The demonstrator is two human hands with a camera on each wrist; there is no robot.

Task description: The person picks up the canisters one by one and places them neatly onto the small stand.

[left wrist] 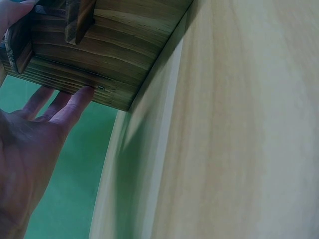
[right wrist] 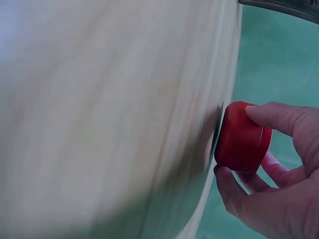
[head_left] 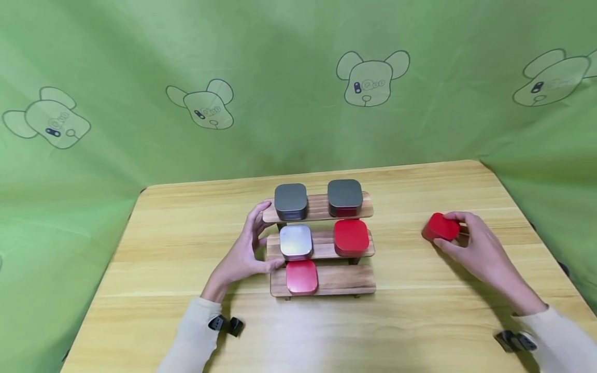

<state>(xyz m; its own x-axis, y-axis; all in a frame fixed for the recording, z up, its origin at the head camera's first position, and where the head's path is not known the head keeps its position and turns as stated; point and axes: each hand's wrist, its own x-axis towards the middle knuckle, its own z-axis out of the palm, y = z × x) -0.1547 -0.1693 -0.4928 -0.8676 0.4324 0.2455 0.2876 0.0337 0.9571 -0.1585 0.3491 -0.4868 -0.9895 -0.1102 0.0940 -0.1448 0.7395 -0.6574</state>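
A three-tier wooden display stand (head_left: pixel 345 280) is on the table. My left hand (head_left: pixel 247 248) holds its left end, fingers by the top shelf and thumb near the lower shelves. In the left wrist view, the fingers (left wrist: pixel 75 107) touch the wood. To the right, my right hand (head_left: pixel 480 251) pinches a red square tin (head_left: pixel 443 226) between thumb and fingers. In the right wrist view, that tin (right wrist: pixel 240 137) is close to the tabletop; whether it touches is unclear. On the stand's bottom shelf sits a pinkish-red tin (head_left: pixel 301 277), left of a bare stretch of shelf.
The top shelf carries two dark grey tins, one left (head_left: pixel 291 198) and one right (head_left: pixel 345 194). A silver tin (head_left: pixel 296 241) and a red tin (head_left: pixel 351 237) stand on the middle shelf. Green cloth (head_left: pixel 289 140) hangs behind and beside the wooden table (head_left: pixel 186 223).
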